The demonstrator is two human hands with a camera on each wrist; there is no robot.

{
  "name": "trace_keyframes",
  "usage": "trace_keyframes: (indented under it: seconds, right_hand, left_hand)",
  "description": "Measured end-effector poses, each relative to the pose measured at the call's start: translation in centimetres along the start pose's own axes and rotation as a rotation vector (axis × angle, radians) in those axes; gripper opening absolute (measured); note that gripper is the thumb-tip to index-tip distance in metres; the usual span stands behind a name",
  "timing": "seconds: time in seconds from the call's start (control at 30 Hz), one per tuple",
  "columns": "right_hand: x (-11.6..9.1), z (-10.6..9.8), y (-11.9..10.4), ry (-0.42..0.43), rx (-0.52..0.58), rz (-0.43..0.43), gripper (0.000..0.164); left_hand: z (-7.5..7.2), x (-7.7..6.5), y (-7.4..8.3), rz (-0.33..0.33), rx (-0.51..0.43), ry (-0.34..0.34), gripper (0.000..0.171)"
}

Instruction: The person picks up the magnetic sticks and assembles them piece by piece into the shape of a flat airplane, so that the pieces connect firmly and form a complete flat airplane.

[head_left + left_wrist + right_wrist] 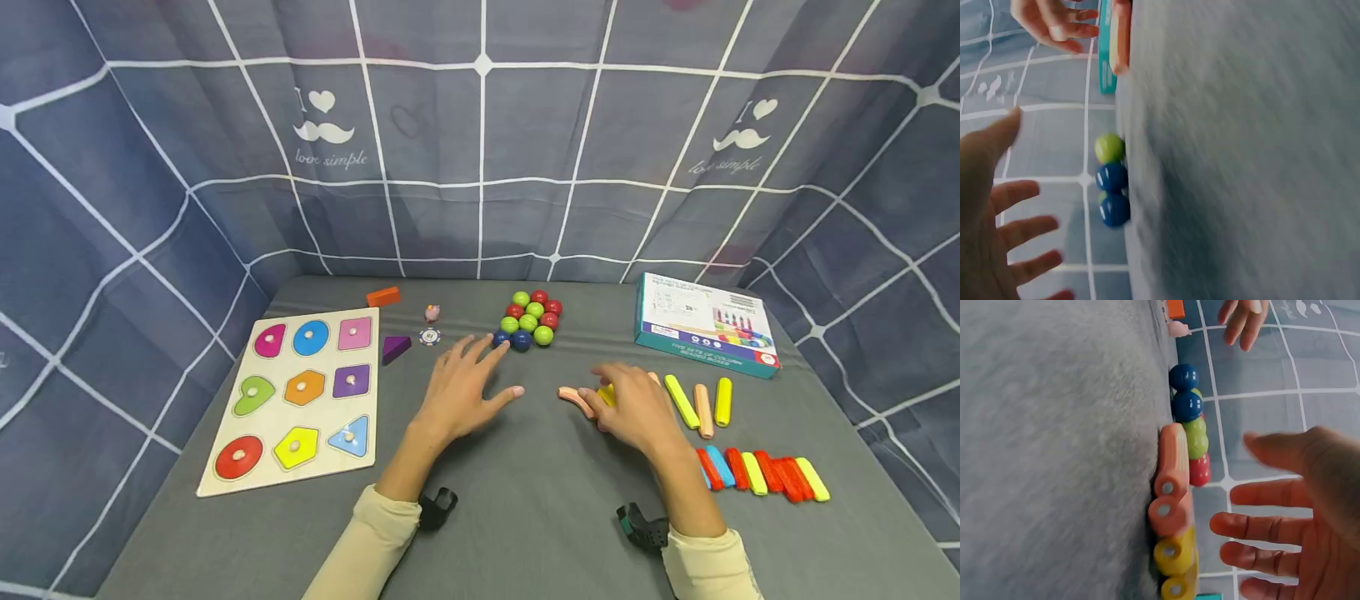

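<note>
My left hand (459, 393) is held with spread fingers above the cloth, just in front of a cluster of red, green and blue balls (522, 340). Nothing is in its grasp. My right hand (633, 408) hovers over salmon ribbed sticks (573, 400) and yellow sticks (606, 394), partly hiding them. In the right wrist view its fingers (1266, 531) are extended and apart from the salmon stick (1174, 453) and yellow stick (1172, 555), whose round ends have pale centres. More yellow and salmon sticks (703, 410) lie just right of that hand.
At left lies a wooden shape puzzle board (281, 417), with a purple wedge (395, 348), an orange block (383, 297), a pig figure (432, 312) and a round chip (430, 337) near it. A boxed bead set (708, 325) sits back right. Red, blue and yellow sticks (787, 477) form a row at right.
</note>
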State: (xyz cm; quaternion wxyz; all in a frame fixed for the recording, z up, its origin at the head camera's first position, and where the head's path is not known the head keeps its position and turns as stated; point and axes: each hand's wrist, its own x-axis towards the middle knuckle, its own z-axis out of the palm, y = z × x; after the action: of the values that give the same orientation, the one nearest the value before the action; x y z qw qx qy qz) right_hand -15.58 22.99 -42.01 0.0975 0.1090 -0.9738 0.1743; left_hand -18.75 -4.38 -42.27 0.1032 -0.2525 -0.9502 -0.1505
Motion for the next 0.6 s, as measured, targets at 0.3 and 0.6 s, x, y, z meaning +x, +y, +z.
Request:
trace_keyframes:
  seconds: [0.3,0.6]
  right_hand:
    - [-0.7,0.0,1.0,-0.057,0.003,0.101,0.02]
    - [-1.3,0.2,1.2,-0.065,-0.019,0.148,0.016]
  left_hand:
    - [0.7,4.0,3.6,0.222,-0.054,-0.151,0.039]
    - [3.4,7.0,5.7,0.315,-0.107,-0.268,0.019]
